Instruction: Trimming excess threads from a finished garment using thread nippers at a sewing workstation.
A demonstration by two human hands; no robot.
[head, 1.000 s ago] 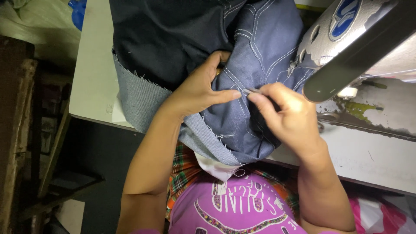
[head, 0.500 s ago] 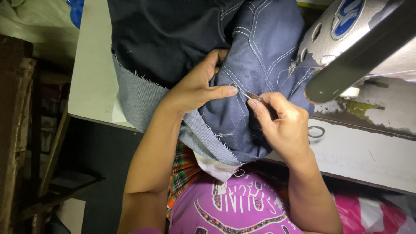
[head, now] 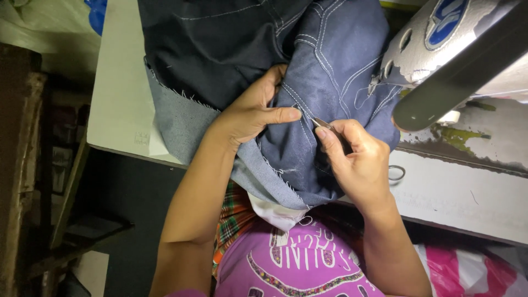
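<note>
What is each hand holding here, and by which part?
The right hand pinches a small metal tool by its rear end, tip against the denim garment. The left hand presses and grips a fold of the denim beside a stitched seam.

The pale worktop [head: 118,104] had a worn, chipped surface with greenish stains on the far right side (near the white sewing machine [head: 440,44]). To the left stood dark wooden furniture [head: 22,165] in shadow, and the floor below was dim.
</note>
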